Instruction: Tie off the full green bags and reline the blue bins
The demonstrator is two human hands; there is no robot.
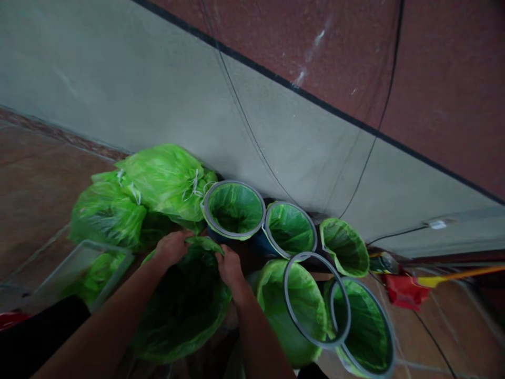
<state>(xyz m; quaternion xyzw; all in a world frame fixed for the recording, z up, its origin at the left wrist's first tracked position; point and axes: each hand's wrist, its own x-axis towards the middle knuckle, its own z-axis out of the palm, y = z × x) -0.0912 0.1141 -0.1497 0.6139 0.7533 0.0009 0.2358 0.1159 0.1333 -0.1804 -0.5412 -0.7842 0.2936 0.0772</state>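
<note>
My left hand (172,247) and my right hand (229,267) both grip the far rim of a green plastic bag (185,310) that lines a bin right below me. The fingers of each hand are curled over the bag's edge. Beyond the hands stand several small round bins lined with green bags, some with grey rings round the top: one at the back (234,209), one beside it (290,229), one without a ring (345,246), and two nearer on the right (311,305) (365,326).
Tied full green bags (158,181) (106,213) lie to the left against the grey wall (197,95). A clear plastic tub (79,271) sits at the lower left. A red dustpan (404,289) and a yellow handle (457,275) lie at the right. Black cables hang down the wall.
</note>
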